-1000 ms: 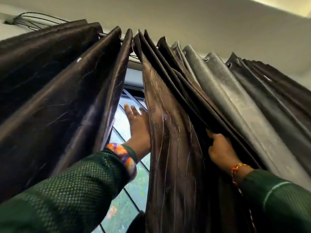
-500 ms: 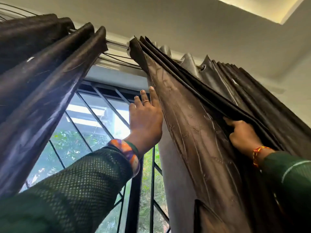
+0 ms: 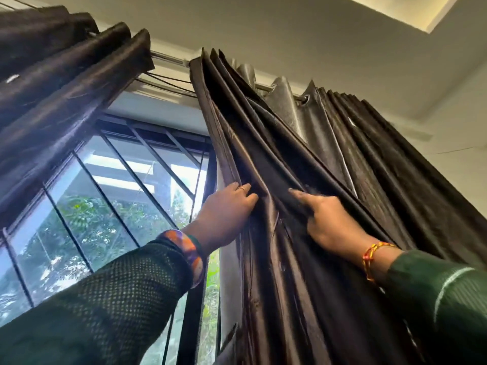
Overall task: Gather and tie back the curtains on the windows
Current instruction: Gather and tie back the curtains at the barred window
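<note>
- Brown curtain (image 3: 303, 233) hangs right of the window (image 3: 118, 196); you are bunching its folds.
- Your left hand (image 3: 226, 214) lies flat on its edge; your right hand (image 3: 326, 219) grips a fold.
- Next, squeeze the folds together.

Window (image 3: 118, 206) fills 7–9 o'clock: dark frame w/ diagonal grille bars (image 3: 147, 191), green foliage and bright daylight thru the glass. Metal rod (image 3: 168, 57) runs across approx 11–1 o'clock under a plain off-white ceiling (image 3: 303, 32). Lit recess (image 3: 411, 11) at 1 o'clock. Pale wall (image 3: 456, 143) at 3 o'clock.
</note>
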`<state>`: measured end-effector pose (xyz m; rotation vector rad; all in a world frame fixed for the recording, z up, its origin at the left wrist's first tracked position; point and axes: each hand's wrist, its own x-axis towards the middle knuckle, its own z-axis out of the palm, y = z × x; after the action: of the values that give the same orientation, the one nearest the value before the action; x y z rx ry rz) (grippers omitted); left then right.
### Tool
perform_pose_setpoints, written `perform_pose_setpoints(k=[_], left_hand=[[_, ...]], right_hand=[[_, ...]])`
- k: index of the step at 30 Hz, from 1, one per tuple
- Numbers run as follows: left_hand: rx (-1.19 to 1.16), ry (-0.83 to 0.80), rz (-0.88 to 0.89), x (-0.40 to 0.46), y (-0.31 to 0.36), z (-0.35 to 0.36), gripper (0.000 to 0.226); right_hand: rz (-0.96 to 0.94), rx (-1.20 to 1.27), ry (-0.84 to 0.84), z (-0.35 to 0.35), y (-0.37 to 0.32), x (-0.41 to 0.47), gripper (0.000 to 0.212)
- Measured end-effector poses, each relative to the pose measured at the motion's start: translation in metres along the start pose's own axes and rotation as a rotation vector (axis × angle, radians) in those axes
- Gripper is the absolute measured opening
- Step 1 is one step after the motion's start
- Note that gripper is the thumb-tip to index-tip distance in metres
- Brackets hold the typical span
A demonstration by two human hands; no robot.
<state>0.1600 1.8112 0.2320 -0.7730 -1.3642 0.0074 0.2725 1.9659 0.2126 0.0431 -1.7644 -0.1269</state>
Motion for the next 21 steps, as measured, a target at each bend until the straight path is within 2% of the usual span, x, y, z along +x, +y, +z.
perform_pose_setpoints(k=[4,8,10,13,15,17,19,21], left_hand=[[0.020,-0.254,0.028,-0.021,-0.024,0.017,0.067],[-0.071,-0.308,0.028,-0.044,-0.052,0.014,0.069],[-0.296,-0.226,-0.088,-0.055,-0.071,0.002,0.060],[-0.534,0.032,-0.335,-0.070,-0.112,-0.018,0.054],[-0.476,0.139,-0.394,-0.083,-0.151,-0.032,0.052],[-0.347,0.203,-0.420,-0.097,-0.191,-0.048,0.046],[-0.224,0.255,-0.450,-0.112,-0.227,-0.067,0.037],[-0.075,0.275,-0.479,-0.131,-0.264,-0.085,0.034]], right_hand=[[-0.058,-0.191,0.015,0.021,-0.040,-0.010,0.058],[-0.177,-0.282,0.035,0.044,-0.093,-0.010,0.059],[-0.286,-0.380,0.059,0.058,-0.116,-0.006,0.058],[-0.333,-0.509,0.080,0.074,-0.149,0.008,0.051],[-0.342,-0.560,0.000,0.081,-0.183,0.016,0.039],[-0.384,-0.511,-0.052,0.089,-0.218,0.021,0.024],[-0.376,-0.413,0.041,0.096,-0.252,0.028,0.021],[-0.283,-0.327,0.140,0.098,-0.295,0.032,0.024]])
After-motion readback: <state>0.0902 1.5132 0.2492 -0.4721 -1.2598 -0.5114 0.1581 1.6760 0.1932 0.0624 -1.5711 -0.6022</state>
